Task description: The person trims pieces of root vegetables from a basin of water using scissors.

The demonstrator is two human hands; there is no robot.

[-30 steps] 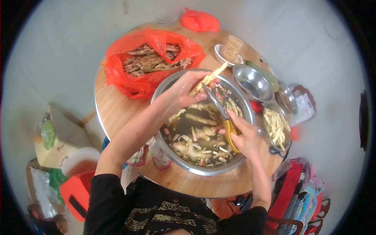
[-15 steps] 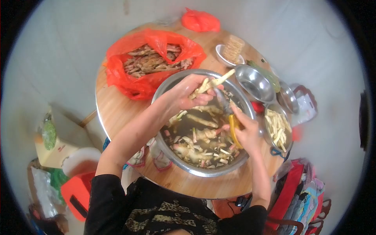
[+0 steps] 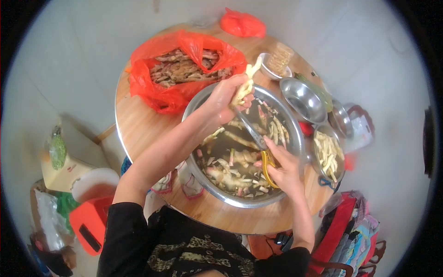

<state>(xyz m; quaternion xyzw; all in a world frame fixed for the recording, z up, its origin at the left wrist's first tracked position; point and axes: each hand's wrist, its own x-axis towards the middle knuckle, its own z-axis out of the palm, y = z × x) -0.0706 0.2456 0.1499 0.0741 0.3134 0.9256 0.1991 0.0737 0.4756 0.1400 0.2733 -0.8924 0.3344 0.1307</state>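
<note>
A pale, knobbly root [image 3: 244, 90] is gripped in my left hand [image 3: 224, 99], its thin end pointing up over the rim of the large metal basin [image 3: 196, 104]. My right hand [image 3: 284, 167] is closed on the yellow handles of a pair of scissors [image 3: 253, 131], whose metal blades reach up to the root's lower end by my left fingers. Below both hands, the basin holds dark water with peeled roots [image 3: 240, 140] and many cut pieces floating in it. Whether the blades are closed on the root I cannot make out.
Behind the basin at left, a red plastic bag [image 3: 147, 87] holds brownish roots. To the right stand an empty metal bowl [image 3: 303, 100], another bowl of pale roots [image 3: 328, 152] and a white dish [image 3: 276, 71] with a packet. A red bundle [image 3: 242, 23] lies at the back.
The root in my left hand has turned more upright. The scissors' blades have moved to its lower end, with my right hand slightly lower. The whole view has shifted a little.
</note>
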